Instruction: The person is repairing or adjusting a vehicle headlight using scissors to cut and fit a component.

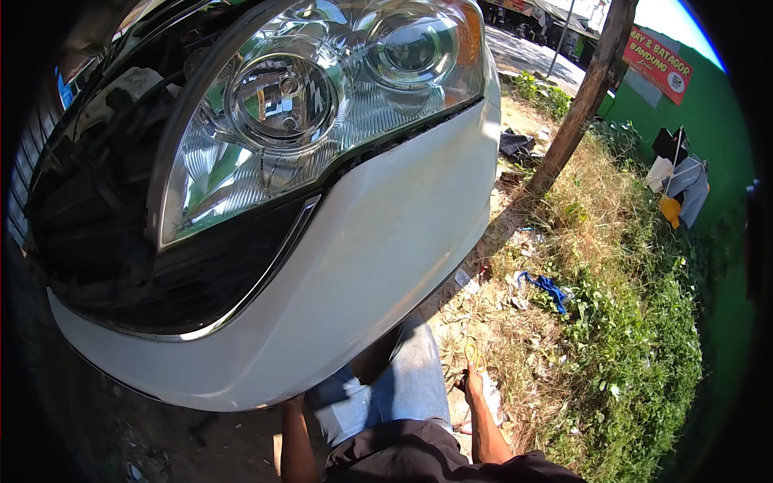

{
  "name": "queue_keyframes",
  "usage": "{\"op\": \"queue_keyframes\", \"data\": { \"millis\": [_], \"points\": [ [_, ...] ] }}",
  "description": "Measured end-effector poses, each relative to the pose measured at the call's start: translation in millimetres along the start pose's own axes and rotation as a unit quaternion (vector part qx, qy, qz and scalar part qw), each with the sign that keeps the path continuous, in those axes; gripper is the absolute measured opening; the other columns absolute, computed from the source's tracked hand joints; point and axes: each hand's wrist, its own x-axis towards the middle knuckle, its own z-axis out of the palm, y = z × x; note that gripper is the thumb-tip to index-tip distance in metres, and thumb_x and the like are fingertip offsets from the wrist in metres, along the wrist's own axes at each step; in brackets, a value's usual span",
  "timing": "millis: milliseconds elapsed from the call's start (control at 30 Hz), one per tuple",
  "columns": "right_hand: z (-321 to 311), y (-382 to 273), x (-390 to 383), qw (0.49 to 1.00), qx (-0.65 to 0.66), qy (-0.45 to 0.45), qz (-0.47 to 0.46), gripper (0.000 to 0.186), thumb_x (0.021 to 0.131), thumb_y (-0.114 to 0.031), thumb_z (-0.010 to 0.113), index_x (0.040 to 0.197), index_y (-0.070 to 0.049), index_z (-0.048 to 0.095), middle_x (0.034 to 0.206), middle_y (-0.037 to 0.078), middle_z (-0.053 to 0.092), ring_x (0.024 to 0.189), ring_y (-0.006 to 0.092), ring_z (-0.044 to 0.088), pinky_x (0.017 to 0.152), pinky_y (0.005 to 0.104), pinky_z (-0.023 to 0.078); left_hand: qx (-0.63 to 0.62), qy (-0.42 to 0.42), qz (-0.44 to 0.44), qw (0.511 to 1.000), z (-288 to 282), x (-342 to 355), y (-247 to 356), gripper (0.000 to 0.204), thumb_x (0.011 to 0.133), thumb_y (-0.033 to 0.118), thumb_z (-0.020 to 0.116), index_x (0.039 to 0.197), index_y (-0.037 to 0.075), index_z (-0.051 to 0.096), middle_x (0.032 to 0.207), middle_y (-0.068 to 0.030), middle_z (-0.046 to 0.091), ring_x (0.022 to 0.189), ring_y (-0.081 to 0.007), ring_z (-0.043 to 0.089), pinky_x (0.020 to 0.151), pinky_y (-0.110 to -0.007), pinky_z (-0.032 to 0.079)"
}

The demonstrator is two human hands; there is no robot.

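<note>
The white front bumper [386, 241] of a car fills the middle of the view, just ahead of me. Above it sits a large clear headlight [282, 173] with two round lenses. My left hand [293, 402] reaches up to the bumper's lower edge, and its fingers are hidden behind that edge. Lower right, away from the car, my right hand [473, 386] is closed on a thing with a thin yellow loop [472, 354] sticking out at the top. Something dark shows beside those fingers, too small to name.
A dark open engine bay [97, 185] lies left of the headlight. To the right are dry grass and green weeds [636, 338], a blue cloth [547, 291], a leaning wooden post [584, 105] and a green wall [725, 161] with a red sign [656, 68].
</note>
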Motion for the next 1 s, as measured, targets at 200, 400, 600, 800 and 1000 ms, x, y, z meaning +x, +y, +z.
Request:
{"op": "queue_keyframes", "data": {
  "millis": [200,400,600,800,1000],
  "points": [
    [0,-8,-18,0.995,0.088,-0.046,0.002,0.057,0.097,-0.058,0.066,0.093,-0.002,0.059,0.059,-0.002,0.038,0.047,0.0120,0.038,0.049,0.0307,0.044,0.238,0.027,0.028,0.970,52,-55,-82,0.044,0.108,0.041,0.049,0.136,0.009,0.060,0.139,-0.0149,0.063,0.127,-0.0328,0.060,0.108,-0.053,0.049],
    [47,-47,-70,0.969,0.221,-0.085,-0.074,0.058,0.099,-0.066,0.057,0.089,-0.009,0.053,0.055,-0.005,0.029,0.047,0.0127,0.035,0.055,0.0322,0.044,0.246,0.149,0.046,0.957,31,-137,-84,0.032,0.108,0.038,0.047,0.106,0.011,0.063,0.095,-0.0037,0.069,0.082,-0.0202,0.066,0.078,-0.041,0.058],
    [80,-112,-98,0.961,0.217,-0.118,-0.124,0.055,0.100,-0.063,0.058,0.079,-0.013,0.049,0.052,-0.006,0.028,0.043,0.0102,0.029,0.053,0.0298,0.043,0.584,0.138,0.317,0.734,172,-149,-196,0.038,0.104,0.040,0.051,0.086,0.009,0.062,0.076,-0.0064,0.065,0.062,-0.0171,0.058,0.053,-0.037,0.046],
    [98,-112,-96,0.947,0.253,-0.166,-0.105,0.052,0.102,-0.061,0.057,0.078,-0.015,0.046,0.054,-0.006,0.029,0.043,0.0099,0.027,0.058,0.0299,0.043,0.868,-0.348,0.343,-0.088,404,-134,-305,0.053,0.106,0.048,0.040,0.129,0.014,0.072,0.138,-0.0122,0.066,0.145,-0.0408,0.043,0.119,-0.064,0.026],
    [91,-90,-124,0.944,0.261,-0.186,-0.073,0.048,0.103,-0.056,0.058,0.081,-0.014,0.049,0.053,-0.007,0.025,0.043,0.0090,0.026,0.055,0.0284,0.039,0.843,-0.262,0.323,-0.342,477,-58,-380,0.070,0.102,0.057,0.045,0.162,0.023,0.034,0.171,0.0077,0.024,0.159,-0.0377,0.009,0.121,-0.075,0.004]
  ]
}}
